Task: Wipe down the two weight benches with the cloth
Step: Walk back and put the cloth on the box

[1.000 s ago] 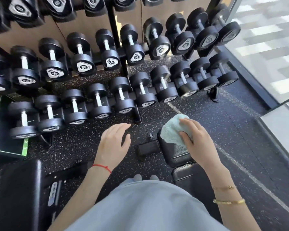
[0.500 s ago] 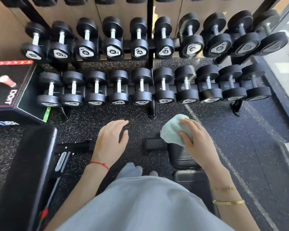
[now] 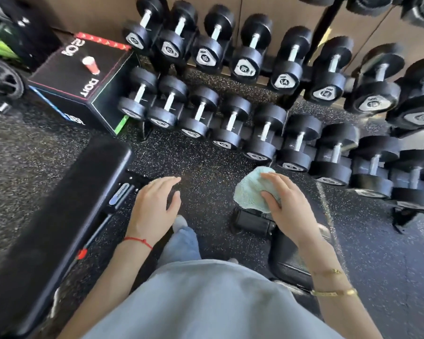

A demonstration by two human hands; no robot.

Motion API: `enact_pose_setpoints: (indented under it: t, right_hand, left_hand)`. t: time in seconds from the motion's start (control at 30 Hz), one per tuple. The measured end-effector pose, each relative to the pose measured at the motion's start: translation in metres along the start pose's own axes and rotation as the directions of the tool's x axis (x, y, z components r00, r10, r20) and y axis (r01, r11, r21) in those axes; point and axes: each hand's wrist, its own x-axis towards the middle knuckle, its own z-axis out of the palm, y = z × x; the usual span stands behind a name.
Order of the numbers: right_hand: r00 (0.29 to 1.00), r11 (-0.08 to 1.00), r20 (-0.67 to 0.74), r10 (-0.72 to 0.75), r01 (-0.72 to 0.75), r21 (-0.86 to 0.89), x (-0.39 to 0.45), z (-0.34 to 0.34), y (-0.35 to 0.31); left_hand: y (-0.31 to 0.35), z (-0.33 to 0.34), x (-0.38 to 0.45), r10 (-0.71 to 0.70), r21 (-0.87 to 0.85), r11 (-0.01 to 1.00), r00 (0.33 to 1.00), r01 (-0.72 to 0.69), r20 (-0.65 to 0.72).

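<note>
A long dumbbell rack (image 3: pixel 255 99) with two visible rows of black dumbbells is seen across the top, above the speckled rubber floor (image 3: pixel 206 167). The left weight bench (image 3: pixel 59 206) is seen lying diagonally at the lower left, and the right weight bench (image 3: pixel 289 255) is mostly hidden under the right arm. A black plyo box (image 3: pixel 83 79) is placed beside the rack.

The cloth (image 3: pixel 250 189), light green, is gripped by the right hand (image 3: pixel 287 206), with fingers and thumb curled around it, and it is held above the front end of the right bench, not clearly touching the pad. The left hand (image 3: pixel 154 206) is held flat with relaxed fingers, and nothing is held in it; it is placed near the left bench.

How far the wiping is done cannot be judged from the pads. The left bench is probably still to be wiped.

On the box, "DOIT" can be read. On the dumbbell ends, "14" and "16" are readable; the bench label is too blurred.
</note>
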Motion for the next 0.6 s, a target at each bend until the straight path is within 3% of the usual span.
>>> enact_pose_setpoints:
  t: [0.27,0.6]
  right_hand:
    - [0.992,0.992,0.036,-0.124,0.123,0.024,0.124,0.048,-0.078]
    - [0.979,0.980,0.071,-0.189,0.184,0.075,0.233,0.102,-0.154]
  left_hand:
    - [-0.088,-0.044,0.066,-0.102,0.028,0.994,0.989,0.106,-0.107]
    - [-0.182,-0.091,0.142,-0.156,0.080,0.983,0.984,0.163,-0.084]
